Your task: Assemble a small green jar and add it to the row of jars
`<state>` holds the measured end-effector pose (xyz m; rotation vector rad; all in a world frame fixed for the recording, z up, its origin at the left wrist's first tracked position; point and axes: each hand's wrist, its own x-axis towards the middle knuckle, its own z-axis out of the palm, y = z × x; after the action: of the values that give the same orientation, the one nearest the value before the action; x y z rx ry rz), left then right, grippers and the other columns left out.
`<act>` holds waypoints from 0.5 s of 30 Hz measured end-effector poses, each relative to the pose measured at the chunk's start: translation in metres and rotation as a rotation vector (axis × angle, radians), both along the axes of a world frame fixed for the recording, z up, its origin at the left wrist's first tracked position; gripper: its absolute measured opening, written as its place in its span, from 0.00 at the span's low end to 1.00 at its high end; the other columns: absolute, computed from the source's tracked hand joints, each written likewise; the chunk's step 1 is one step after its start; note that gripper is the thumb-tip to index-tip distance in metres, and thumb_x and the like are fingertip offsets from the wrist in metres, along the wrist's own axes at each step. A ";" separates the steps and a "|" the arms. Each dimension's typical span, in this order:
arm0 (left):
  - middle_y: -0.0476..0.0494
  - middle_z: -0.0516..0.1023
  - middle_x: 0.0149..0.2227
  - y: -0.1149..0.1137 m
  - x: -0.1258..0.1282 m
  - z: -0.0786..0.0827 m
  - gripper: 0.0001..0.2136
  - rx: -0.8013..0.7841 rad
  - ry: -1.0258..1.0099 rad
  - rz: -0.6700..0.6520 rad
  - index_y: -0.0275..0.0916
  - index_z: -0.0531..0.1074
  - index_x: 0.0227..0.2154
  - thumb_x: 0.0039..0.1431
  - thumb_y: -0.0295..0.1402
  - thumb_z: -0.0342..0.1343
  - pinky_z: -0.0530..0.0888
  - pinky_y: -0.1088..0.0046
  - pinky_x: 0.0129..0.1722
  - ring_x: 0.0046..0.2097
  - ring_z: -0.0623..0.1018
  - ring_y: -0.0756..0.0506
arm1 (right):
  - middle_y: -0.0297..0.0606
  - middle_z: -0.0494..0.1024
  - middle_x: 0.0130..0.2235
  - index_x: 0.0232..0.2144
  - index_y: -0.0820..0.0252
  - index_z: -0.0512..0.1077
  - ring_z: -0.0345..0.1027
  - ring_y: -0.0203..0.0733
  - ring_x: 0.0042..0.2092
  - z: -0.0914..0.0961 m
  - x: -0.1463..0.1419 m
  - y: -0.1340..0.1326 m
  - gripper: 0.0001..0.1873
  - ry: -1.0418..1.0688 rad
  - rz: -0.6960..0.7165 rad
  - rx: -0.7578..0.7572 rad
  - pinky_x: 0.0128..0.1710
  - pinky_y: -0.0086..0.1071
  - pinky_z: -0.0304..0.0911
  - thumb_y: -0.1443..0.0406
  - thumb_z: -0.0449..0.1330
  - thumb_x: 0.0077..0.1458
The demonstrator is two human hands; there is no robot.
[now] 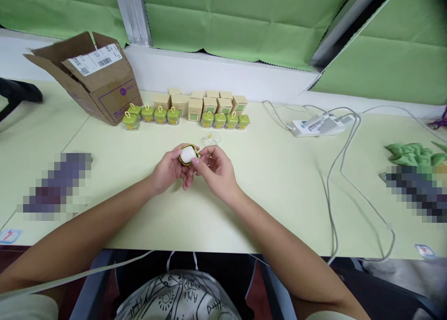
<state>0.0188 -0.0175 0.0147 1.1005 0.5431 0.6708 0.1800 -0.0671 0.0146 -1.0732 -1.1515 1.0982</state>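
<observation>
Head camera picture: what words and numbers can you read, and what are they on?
"AMI", it seems, on the patterned top; its other letters are unclear.
Too small or blurred: the cardboard box's white label and purple print.
Also unreadable: the small boxes' labels, left sticker, right sticker.

table (286, 185): small case (188, 155) between left hand (169, 171) and right hand (218, 171), mid-table. loose shell (213, 138) just behind right hand. farther back, lidded containers (160, 115) in two groups, small cartons (195, 107) behind. cardboard box (111, 94) back left, left of cartons, behind leftmost containers. power strip (316, 127) back right, plugs in it, cables (357, 121) looping forward to front edge. blurred object (57, 185) on table left of left hand, second blurred item (417, 192) far right. label (10, 236) at front left corner.
</observation>
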 end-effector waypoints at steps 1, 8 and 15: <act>0.51 0.72 0.24 0.000 0.000 0.000 0.25 -0.006 0.001 -0.005 0.39 0.61 0.58 0.64 0.48 0.44 0.71 0.71 0.16 0.20 0.74 0.45 | 0.28 0.72 0.32 0.37 0.53 0.68 0.69 0.35 0.31 0.000 0.000 0.000 0.23 0.002 0.001 0.002 0.31 0.32 0.67 0.49 0.72 0.50; 0.51 0.69 0.24 0.000 0.000 -0.002 0.20 -0.056 0.012 -0.016 0.41 0.65 0.51 0.64 0.48 0.44 0.72 0.70 0.16 0.21 0.74 0.45 | 0.27 0.68 0.31 0.38 0.51 0.68 0.69 0.35 0.30 -0.001 -0.001 -0.002 0.24 0.043 0.021 0.005 0.32 0.34 0.69 0.49 0.73 0.48; 0.51 0.70 0.24 -0.002 0.002 -0.001 0.21 -0.061 0.021 -0.010 0.40 0.64 0.55 0.65 0.46 0.43 0.72 0.70 0.16 0.22 0.74 0.45 | 0.26 0.65 0.30 0.40 0.51 0.68 0.66 0.35 0.29 -0.002 0.000 -0.003 0.23 -0.006 0.010 0.022 0.30 0.33 0.67 0.51 0.73 0.49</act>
<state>0.0204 -0.0191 0.0137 1.0532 0.5723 0.6312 0.1800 -0.0698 0.0130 -1.0554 -1.1721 1.0883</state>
